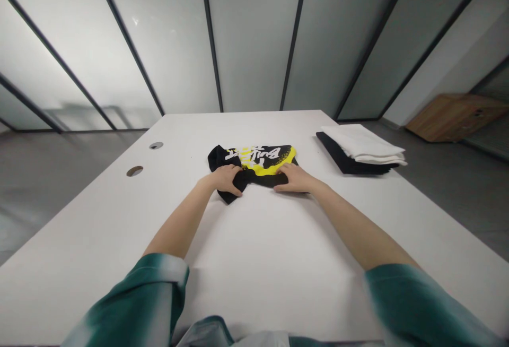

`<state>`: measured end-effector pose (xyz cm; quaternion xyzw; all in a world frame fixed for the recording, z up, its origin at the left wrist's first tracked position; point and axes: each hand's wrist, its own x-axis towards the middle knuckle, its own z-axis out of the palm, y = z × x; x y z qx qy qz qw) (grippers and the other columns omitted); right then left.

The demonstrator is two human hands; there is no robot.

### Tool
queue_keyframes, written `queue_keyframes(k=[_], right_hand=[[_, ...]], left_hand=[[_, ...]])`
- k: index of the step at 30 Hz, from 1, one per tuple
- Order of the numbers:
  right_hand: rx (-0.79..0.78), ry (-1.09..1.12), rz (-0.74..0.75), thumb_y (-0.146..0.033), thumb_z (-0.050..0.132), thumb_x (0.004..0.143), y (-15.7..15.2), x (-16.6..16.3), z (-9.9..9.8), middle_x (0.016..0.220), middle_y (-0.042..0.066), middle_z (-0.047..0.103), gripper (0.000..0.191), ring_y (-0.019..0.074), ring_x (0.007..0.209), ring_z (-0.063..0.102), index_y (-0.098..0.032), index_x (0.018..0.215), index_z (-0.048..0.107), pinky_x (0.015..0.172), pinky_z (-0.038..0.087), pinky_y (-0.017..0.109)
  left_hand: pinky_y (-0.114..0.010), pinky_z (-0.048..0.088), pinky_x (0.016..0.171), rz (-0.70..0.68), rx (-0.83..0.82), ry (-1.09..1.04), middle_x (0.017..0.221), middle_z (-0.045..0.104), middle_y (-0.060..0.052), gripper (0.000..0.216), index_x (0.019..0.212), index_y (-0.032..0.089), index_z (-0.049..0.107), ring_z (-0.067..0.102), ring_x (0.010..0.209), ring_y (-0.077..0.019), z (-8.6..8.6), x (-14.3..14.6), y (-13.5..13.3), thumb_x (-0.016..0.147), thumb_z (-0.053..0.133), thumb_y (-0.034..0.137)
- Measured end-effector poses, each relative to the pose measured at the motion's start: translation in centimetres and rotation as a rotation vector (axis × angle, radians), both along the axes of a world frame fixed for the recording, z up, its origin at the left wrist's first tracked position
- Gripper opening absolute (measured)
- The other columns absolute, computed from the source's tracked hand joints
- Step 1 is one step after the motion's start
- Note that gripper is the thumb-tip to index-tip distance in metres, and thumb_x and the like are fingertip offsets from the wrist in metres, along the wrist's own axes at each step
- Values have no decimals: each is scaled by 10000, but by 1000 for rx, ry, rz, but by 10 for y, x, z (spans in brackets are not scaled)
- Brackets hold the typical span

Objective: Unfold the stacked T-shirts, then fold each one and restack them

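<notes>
Left hand [225, 177]: fingers curled, gripping a bunched fold at the near-left of the black shirt [258, 158].
Right hand [294, 179]: flat and unclenched, pressing the near edge, seemingly to pin it.
Black shirt: mid-worktop [258, 262], print up.
Folded stack [361, 148]: well apart, right.

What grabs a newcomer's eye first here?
The black garment with a yellow and white print, lying mid-way across the white table. The left hand grips a fold at its near edge and the right hand presses flat on it. Next, the stack of folded white and black cloth at the table's far right edge.
</notes>
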<state>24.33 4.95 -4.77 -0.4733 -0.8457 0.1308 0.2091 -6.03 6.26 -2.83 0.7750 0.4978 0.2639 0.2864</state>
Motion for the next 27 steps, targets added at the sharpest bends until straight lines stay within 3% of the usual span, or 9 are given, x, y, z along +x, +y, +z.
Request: queue_keyframes(k=[3, 6, 10, 14, 18, 21, 24, 27], right_hand=[[24, 33, -60, -343, 757, 672, 2, 1, -1, 943, 93, 692, 287, 231, 822, 585, -193, 898, 663, 750, 439, 327], [-41, 187, -183, -344, 661, 763, 6, 6, -5, 776, 39, 680, 156, 186, 687, 560, -195, 804, 641, 660, 426, 291], [-178, 442, -261, -427, 679, 751, 11, 14, -8, 590, -12, 612, 273, 177, 604, 531, -197, 619, 616, 616, 432, 294], [-365, 653, -301, -490, 716, 706, 12, 20, -5, 518, -12, 581, 347, 183, 584, 519, -191, 557, 623, 602, 434, 305], [-493, 749, -314, -498, 714, 676, 10, 21, 3, 568, 20, 634, 339, 186, 576, 532, -174, 586, 668, 601, 431, 314], [-387, 778, -349, -525, 662, 707, 11, 21, 9, 550, 20, 610, 377, 198, 582, 540, -187, 546, 617, 606, 434, 324], [-86, 723, -405, -550, 559, 792, 12, 19, 14, 576, 17, 594, 414, 213, 647, 558, -215, 549, 545, 663, 453, 336], [202, 610, -349, -516, 527, 844, 10, 14, 18, 795, 51, 682, 333, 238, 811, 608, -215, 755, 640, 808, 472, 375]], left_hand=[[-299, 505, 838, -2, -62, -104, 918, 739, -56, 359, 756, 273, 718, 679, 893, -271, 3, -10, 5, 430, 861, 311], [-297, 510, 722, 35, -133, -209, 720, 718, -17, 167, 643, 269, 713, 652, 728, -238, 5, -17, 9, 511, 816, 272], [-284, 470, 558, 111, -248, -285, 505, 572, 18, 200, 554, 224, 667, 551, 535, -176, -6, -26, 13, 635, 774, 373], [-315, 528, 622, 189, -315, -483, 664, 689, -51, 293, 663, 180, 711, 642, 672, -216, -19, -32, 15, 689, 731, 472], [-387, 577, 736, 309, -418, -794, 847, 751, -115, 283, 798, 172, 726, 703, 824, -280, -14, -31, 14, 666, 741, 423], [-405, 580, 808, 414, -425, -934, 845, 747, -107, 239, 795, 170, 705, 710, 852, -285, 1, -25, 12, 690, 706, 385], [-410, 567, 858, 397, -397, -960, 827, 736, -94, 240, 769, 173, 686, 703, 876, -283, 15, -17, 9, 706, 693, 404], [-411, 554, 876, 329, -333, -955, 820, 720, -73, 264, 780, 183, 667, 689, 905, -280, 24, -10, 5, 689, 709, 427]])
